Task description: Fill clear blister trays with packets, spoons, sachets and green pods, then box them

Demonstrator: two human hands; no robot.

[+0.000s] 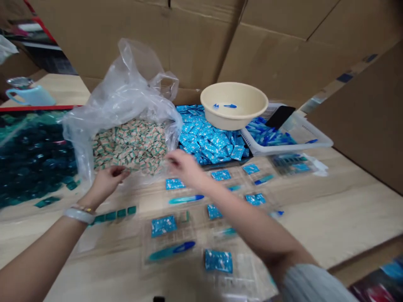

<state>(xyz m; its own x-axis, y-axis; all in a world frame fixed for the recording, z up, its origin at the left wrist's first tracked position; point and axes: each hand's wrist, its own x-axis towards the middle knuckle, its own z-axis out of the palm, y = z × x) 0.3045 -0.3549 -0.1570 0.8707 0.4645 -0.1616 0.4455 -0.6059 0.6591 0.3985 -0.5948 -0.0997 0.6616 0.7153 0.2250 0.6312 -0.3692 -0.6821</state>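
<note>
My left hand (pixel 108 182) is at the front edge of a clear plastic bag (pixel 80 130) full of small pink-and-green packets (pixel 132 144). Its fingers are curled together; anything in them is hidden. At the bag's right front corner, my right hand (pixel 185 167) reaches over a blue packet (pixel 174 183). Its fingers look pinched but are blurred, so what they hold cannot be made out. Clear plastic trays (pixel 146 239) spread below, with blue packets (pixel 163 226) and blue-teal pens (pixel 173 250) in them. One small packet (pixel 185 216) lies in the nearest left tray.
Dark green square packets (pixel 34 155) fill a container at left; several lie in a row (pixel 110 216). Behind are a heap of blue packets (pixel 210 138), a cream basin (pixel 234 121), a white basket (pixel 299 144) of pens, a light-blue mug (pixel 37 96) and cardboard walls (pixel 195 46).
</note>
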